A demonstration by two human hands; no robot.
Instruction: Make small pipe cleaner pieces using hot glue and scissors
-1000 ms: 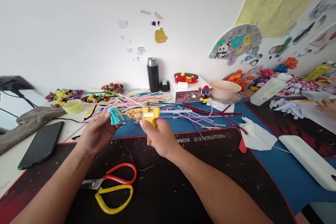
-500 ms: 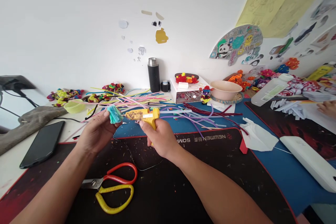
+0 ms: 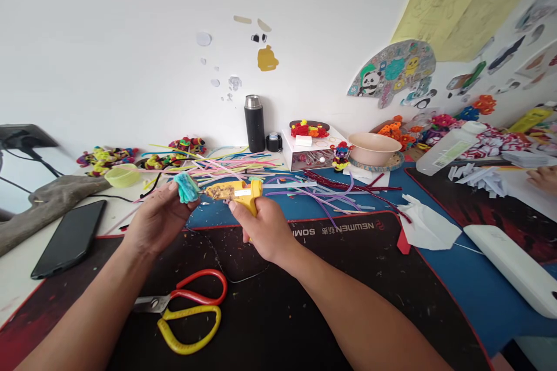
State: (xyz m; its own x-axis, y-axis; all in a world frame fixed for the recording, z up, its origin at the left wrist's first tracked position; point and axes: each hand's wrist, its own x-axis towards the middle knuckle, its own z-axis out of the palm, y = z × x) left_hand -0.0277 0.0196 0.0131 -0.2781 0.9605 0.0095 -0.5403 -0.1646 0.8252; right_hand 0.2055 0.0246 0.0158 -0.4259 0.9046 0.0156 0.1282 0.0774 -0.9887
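Observation:
Between the fingers of my left hand (image 3: 159,217) is a small fuzzy turquoise piece (image 3: 187,188), which looks like bundled pipe cleaners. My right hand (image 3: 267,229) is wrapped round the handle of a yellow hot glue gun (image 3: 232,191). Its stained nozzle points left, right at the turquoise piece; whether the tip touches it I cannot tell. Below my hands, scissors (image 3: 191,307) with one red and one yellow handle lie on the black mat (image 3: 278,319), their blades partly behind my left forearm.
Loose pipe cleaners (image 3: 217,167) spread across the back of the table. A black thermos (image 3: 255,124), a white box (image 3: 308,156) and a pink bowl (image 3: 374,149) stand by the wall. A phone (image 3: 69,237) lies left. Another person's hand (image 3: 542,178) shows at far right.
The turquoise piece in my left hand has tilted slightly, and the glue gun has shifted a touch left. Both hands keep their holds.

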